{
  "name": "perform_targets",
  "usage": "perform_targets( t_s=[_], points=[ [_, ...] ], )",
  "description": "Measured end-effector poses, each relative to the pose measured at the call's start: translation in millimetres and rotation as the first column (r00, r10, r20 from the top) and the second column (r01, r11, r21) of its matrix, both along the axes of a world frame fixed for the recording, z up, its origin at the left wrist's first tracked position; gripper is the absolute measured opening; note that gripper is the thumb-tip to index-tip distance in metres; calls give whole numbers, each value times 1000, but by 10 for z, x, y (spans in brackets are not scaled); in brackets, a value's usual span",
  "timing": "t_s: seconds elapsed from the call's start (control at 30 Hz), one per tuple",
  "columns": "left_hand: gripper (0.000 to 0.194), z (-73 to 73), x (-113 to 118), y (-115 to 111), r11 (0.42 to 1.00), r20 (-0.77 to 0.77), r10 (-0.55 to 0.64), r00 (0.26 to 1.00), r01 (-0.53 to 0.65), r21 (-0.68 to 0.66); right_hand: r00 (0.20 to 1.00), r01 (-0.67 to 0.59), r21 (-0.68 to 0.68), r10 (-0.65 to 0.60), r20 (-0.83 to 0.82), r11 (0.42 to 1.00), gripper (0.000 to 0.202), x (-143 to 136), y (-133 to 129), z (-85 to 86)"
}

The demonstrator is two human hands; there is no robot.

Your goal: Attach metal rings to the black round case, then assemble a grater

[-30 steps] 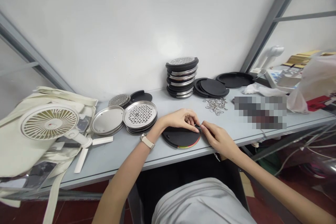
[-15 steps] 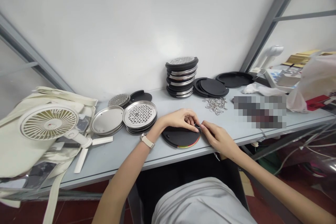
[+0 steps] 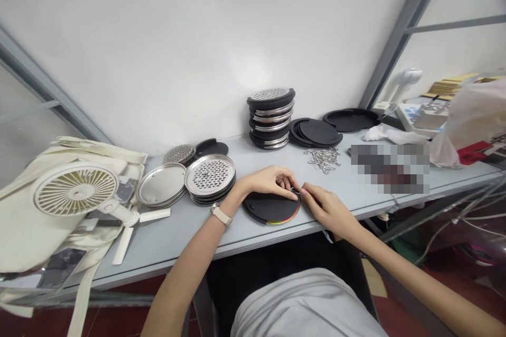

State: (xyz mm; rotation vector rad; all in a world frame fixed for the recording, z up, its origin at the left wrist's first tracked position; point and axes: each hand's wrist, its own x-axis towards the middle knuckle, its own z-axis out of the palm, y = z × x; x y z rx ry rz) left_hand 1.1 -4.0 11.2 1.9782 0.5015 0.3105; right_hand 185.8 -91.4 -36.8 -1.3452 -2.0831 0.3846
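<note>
Just below the centre of the frame, a black disc (image 3: 269, 209) lies on the table (image 3: 243, 155). The left hand (image 3: 274, 181) curls over its top; the right hand (image 3: 326, 208) has fingertips drawn together at its right edge. Both meet at a small ring (image 3: 294, 190); whether either grips it, I cannot tell.
</note>
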Motion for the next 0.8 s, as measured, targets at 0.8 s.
perform_targets(
  t_s=[0.8],
  points=[
    [36,-46,5,27,999,34,-11,999,12,-33,999,-2,-46,0,-36,999,29,10,-26,22]
  ],
)
